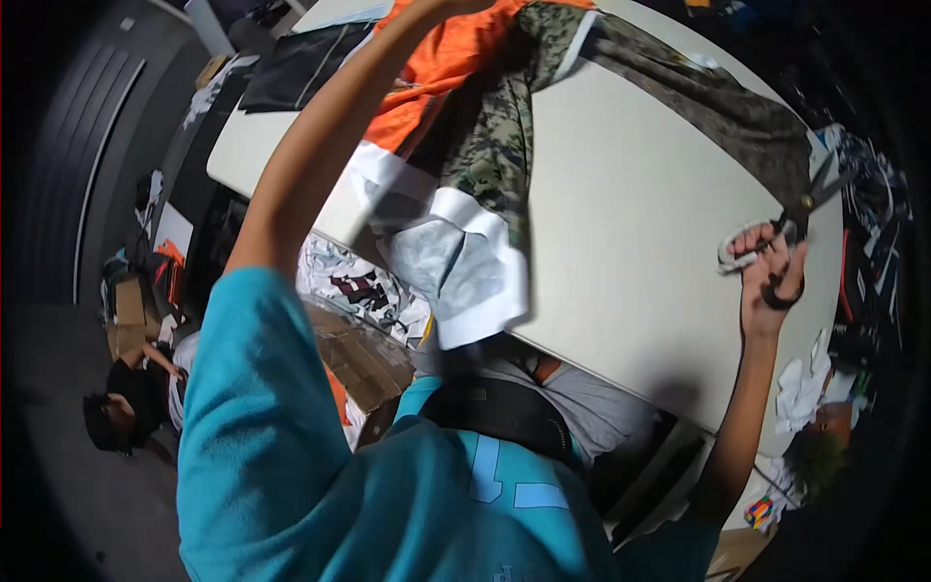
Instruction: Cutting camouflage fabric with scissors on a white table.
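My right hand (771, 267) grips a pair of scissors (807, 202) above the table's right side, blades parted and pointing away. One handle loop is wrapped in white material. A garment in orange (451, 58) and green camouflage cloth (497, 141) lies on the white table (630, 223). Its white-edged end (485, 306) hangs over the near edge, slightly blurred. A darker camouflage piece (698, 92) stretches from it toward the scissors. My left hand (464, 5) reaches to the far side by the orange cloth; the top edge cuts it off and hides its fingers.
Black folded cloth (305, 68) lies at the table's far left. Below the near edge sits a cardboard box (359, 354) near a heap of fabric scraps (349, 276). Another person (141, 403) is low at the left. More cloth piles (873, 204) crowd the right side.
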A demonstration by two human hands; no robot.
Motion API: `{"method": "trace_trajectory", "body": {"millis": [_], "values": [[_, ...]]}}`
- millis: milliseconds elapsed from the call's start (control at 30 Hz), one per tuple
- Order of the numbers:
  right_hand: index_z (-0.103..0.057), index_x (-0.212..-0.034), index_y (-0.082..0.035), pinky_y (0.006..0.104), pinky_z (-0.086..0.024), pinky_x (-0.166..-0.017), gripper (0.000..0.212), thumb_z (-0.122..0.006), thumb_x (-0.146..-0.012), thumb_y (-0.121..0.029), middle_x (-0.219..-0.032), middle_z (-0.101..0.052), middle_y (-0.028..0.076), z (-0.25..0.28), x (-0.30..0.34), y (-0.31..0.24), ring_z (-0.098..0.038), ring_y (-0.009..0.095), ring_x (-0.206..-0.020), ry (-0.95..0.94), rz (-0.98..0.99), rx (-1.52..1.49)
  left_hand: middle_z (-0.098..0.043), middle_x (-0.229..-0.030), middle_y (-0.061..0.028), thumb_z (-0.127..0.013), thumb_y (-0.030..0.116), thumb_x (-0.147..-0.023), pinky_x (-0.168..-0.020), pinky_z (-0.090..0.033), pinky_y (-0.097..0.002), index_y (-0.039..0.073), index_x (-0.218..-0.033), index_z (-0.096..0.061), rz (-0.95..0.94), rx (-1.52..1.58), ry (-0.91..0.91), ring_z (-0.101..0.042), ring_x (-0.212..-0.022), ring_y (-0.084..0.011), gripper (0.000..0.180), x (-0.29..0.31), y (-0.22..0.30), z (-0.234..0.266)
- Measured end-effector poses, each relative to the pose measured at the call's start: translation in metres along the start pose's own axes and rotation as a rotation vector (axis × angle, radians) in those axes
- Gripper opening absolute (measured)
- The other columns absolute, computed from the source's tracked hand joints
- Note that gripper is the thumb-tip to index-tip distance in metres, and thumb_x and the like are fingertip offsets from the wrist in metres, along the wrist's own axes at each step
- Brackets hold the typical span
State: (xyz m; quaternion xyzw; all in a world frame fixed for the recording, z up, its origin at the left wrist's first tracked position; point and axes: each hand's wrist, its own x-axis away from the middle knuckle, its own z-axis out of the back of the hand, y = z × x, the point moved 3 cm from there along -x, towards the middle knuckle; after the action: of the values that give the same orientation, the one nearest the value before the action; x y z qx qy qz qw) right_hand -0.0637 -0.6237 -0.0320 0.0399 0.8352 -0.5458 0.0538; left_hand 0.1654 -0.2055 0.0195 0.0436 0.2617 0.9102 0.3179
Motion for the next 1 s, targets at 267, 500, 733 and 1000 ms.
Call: {"method": "trace_trajectory", "body": {"millis": [267,500,733,1000], "values": [[-0.045,-0.105,-0.003,0.0317,-0.039,-0.084,0.055,-0.038,-0.1,-0.058,-0.093,-0.047,0.008,-0.001,0.004,-0.013,-0.048,0.019,-0.086,0.063,0.024,-0.004,-0.043,-0.139,-0.0189,-0.072,0.057,-0.081,-0.102,-0.047,-0.0448,0.01,-0.14,-0.044,-0.254,-0.023,-0.228,-0.048,-0.125,-0.0342,0.08,0.094,0.049,-0.032],[-0.049,-0.104,-0.003,0.0325,-0.043,-0.084,0.052,-0.043,-0.1,-0.054,-0.09,-0.053,0.008,-0.021,0.005,-0.016,-0.054,0.019,-0.083,0.041,0.017,0.129,-0.052,-0.131,-0.0119,-0.063,0.016,-0.093,-0.098,-0.049,-0.0422,0.006,-0.112,-0.06,-0.434,-0.218,-0.179,-0.053,-0.118,-0.0273,0.022,0.114,0.104,-0.047],[-0.053,-0.108,-0.005,0.0272,-0.048,-0.076,0.031,-0.07,-0.088,-0.022,-0.097,-0.057,0.006,-0.141,0.014,0.005,-0.058,0.015,-0.079,-0.018,0.115,0.222,-0.066,-0.106,-0.0076,-0.06,0.011,-0.096,-0.079,-0.054,-0.0301,0.005,-0.109,-0.067,-0.515,0.378,0.263,-0.063,-0.085,-0.0141,0.016,0.039,0.18,0.004],[-0.057,-0.098,0.003,0.0328,-0.049,-0.066,0.036,-0.078,-0.07,-0.006,-0.084,-0.063,0.013,-0.191,-0.038,0.021,-0.055,0.021,-0.065,0.456,0.218,0.702,-0.066,-0.085,-0.0088,-0.065,-0.002,-0.083,-0.065,-0.05,-0.0292,0.003,-0.093,-0.061,-0.753,0.023,0.688,-0.061,-0.07,-0.0195,0.012,-0.049,0.214,0.113]]}}
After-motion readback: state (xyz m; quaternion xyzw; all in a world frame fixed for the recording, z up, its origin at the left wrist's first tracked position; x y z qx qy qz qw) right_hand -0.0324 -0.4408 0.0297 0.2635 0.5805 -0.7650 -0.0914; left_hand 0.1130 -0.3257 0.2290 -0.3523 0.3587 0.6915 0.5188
